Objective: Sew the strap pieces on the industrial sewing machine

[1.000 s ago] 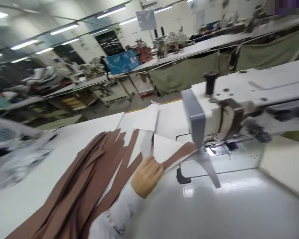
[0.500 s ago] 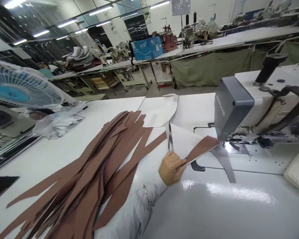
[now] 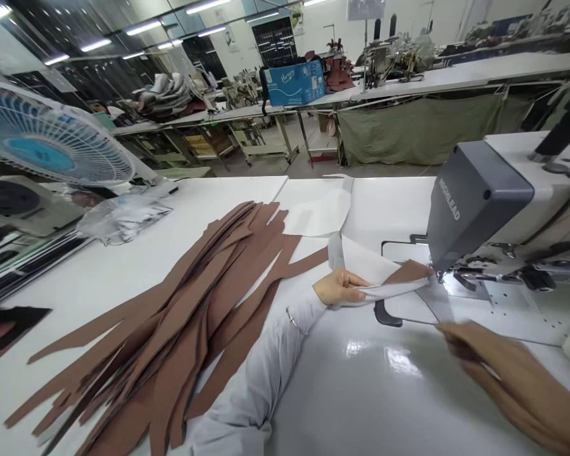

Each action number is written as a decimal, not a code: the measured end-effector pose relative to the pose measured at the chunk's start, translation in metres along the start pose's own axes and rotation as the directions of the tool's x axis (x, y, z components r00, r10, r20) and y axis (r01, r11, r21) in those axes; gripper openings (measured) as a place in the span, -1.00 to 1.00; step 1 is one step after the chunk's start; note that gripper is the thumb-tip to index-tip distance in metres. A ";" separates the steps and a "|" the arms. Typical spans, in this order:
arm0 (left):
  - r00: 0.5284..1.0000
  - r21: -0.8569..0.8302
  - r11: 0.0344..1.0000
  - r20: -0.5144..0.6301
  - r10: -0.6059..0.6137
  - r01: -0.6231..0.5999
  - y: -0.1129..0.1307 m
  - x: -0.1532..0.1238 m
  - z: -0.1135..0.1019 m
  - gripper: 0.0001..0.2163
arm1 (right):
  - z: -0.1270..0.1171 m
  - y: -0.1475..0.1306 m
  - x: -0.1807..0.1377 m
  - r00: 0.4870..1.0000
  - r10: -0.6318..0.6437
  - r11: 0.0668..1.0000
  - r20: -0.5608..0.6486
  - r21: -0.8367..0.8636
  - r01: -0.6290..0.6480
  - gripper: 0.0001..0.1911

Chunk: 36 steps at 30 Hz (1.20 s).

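My left hand pinches the near end of a brown strip with white backing, which is folded so that the white side mostly shows. The strip's brown far end lies under the head of the sewing machine, by the needle area. A thin grey strip runs from there toward me over the machine bed. My right hand, partly blurred, has its fingertips closed at the near end of this grey strip. Left of my left hand lies a heap of brown strips.
A white sheet piece lies at the table's far edge. At the left stand a fan and a crumpled clear plastic bag. Behind are a blue box and other sewing machines on a long bench.
My right hand has come into view from the right, reaching the grey strip. My left hand has shifted its hold, and the piece now folds over, showing more white. The view has turned slightly.
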State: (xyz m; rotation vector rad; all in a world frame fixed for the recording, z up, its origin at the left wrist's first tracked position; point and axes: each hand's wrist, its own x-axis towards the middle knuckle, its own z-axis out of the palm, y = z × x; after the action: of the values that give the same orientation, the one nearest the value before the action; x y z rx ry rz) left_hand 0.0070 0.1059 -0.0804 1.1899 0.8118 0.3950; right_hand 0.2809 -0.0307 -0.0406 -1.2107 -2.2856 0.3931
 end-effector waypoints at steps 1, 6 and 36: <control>0.999 -0.023 1.000 0.039 -0.019 0.020 0.000 0.000 -0.001 -0.51 | 0.007 0.004 0.022 0.996 -0.030 1.000 0.080 0.011 0.029 -0.75; 0.995 -0.108 0.993 0.092 -0.047 0.057 -0.002 0.003 -0.006 -0.48 | 0.035 0.021 0.105 0.989 -0.116 0.990 0.092 -0.074 0.123 -0.79; 0.990 -0.125 0.990 0.133 -0.041 0.058 0.001 0.003 -0.010 -0.50 | 0.033 0.027 0.120 0.960 -0.096 0.995 0.264 0.015 0.096 -0.83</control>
State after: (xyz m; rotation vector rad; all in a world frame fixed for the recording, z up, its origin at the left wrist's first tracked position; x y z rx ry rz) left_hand 0.0015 0.1146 -0.0822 1.0614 0.6915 0.3204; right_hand 0.2249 0.0834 -0.0437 -1.0956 -2.5579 0.5493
